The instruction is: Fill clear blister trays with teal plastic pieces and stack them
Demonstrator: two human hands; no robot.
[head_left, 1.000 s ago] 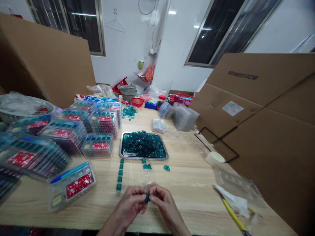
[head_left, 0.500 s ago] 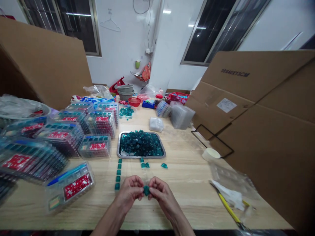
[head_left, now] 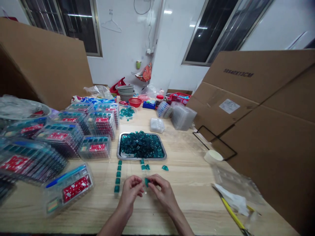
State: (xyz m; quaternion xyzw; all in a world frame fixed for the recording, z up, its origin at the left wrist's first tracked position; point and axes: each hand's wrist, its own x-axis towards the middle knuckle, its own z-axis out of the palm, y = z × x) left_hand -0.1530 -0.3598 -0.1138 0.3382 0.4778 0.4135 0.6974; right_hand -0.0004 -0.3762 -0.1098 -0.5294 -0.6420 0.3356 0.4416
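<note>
A teal glassy square piece (head_left: 147, 182) is pinched between the thumb and fingers of my right hand (head_left: 161, 190), just above the table. Close on its left is my left hand (head_left: 130, 193), its fingers loosely bent, a little apart from the piece, with nothing visible in them. Left of my hands, several teal squares (head_left: 118, 174) lie in a vertical row. Beyond my hands, a small group of teal pieces (head_left: 143, 167) and a single teal piece (head_left: 165, 167) lie before a metal tray (head_left: 137, 158) heaped with similar pieces.
Stacked clear plastic cases (head_left: 59, 136) with red inserts crowd the left, one case (head_left: 70, 190) nearer me. At right are a tape roll (head_left: 213, 156), yellow-handled tool (head_left: 230, 208) and large cardboard box (head_left: 273, 124). Clear containers (head_left: 182, 116) and baskets (head_left: 135, 102) stand farther back.
My left fingers have come off the teal piece, which both hands held before. The right hand keeps it, turned and slightly higher in view.
</note>
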